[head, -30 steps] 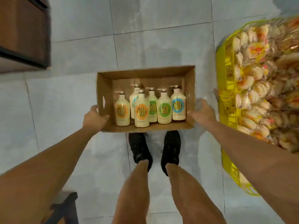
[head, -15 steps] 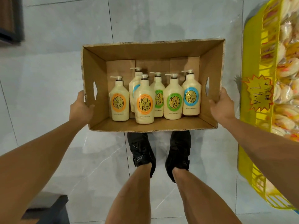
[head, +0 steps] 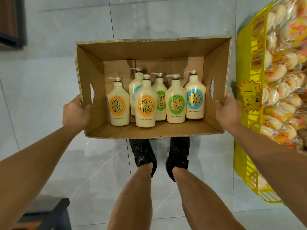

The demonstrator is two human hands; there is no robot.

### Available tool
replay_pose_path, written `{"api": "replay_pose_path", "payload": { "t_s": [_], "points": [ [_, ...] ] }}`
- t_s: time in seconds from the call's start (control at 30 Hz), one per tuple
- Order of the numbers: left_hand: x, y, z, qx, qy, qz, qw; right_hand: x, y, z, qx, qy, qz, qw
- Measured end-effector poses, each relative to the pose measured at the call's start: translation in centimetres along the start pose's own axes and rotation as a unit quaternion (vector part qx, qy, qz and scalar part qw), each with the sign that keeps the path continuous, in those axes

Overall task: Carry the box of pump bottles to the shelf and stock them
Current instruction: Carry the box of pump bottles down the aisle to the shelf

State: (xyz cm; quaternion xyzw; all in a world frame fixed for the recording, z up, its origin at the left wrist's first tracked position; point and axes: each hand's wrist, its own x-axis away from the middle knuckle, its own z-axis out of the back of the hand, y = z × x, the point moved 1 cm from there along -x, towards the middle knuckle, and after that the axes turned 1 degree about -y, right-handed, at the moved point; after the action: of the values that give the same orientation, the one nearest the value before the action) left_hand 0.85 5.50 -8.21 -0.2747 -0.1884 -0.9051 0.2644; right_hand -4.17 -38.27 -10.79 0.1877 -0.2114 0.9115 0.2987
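Fingers (head: 86,107) grip box (head: 154,48), long axis crosswise, opening upward.

An open brown cardboard box (head: 149,50) sits in the middle of the frame, its top flaps gone and a cut-out handle hole in each side wall. Inside stand six cream pump bottles (head: 145,103), upright and close together: two with orange labels, two green, two blue, one blue half hidden behind.
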Motion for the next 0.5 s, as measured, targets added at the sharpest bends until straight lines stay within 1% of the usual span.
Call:
{"api": "replay_pose_path", "payload": {
  "t_s": [0.1,0.23,0.37,0.5],
  "points": [
    [3.0,1.8,5.0,0.006,0.004,-0.005,1.0,2.2,-1.2,5.1,-0.005,0.005,0.015,1.0],
    [7.8,4.8,13.8,-0.001,0.011,-0.032,0.999,5.8,-4.8,14.3,-0.021,-0.006,-0.006,1.0],
    [13.5,8.5,24.0,0.005,0.027,-0.064,0.998,10.2,-9.6,24.9,-0.044,0.017,0.024,0.999],
    [17.6,10.8,34.1,-0.007,0.044,-0.083,0.996,14.1,-15.5,35.5,-0.031,0.031,0.056,0.997]
  ]
}}
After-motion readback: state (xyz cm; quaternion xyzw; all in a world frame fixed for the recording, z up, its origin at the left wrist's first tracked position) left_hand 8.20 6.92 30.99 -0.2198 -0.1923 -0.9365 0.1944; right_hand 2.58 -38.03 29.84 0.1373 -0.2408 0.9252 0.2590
